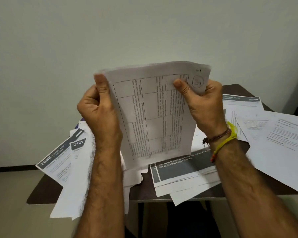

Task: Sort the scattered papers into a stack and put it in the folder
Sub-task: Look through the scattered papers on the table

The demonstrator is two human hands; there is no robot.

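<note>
A small dark brown table (145, 189) stands against a plain pale wall (62, 40), its rounded corners showing at the near left and far right. A black baseboard (12, 169) runs along the foot of the wall at the left, above a light beige floor (9, 212). Under the near edge of the table the space is dark and indistinct.

Office: printed forms (273, 134) strewn over dark desk (144, 188)
</note>
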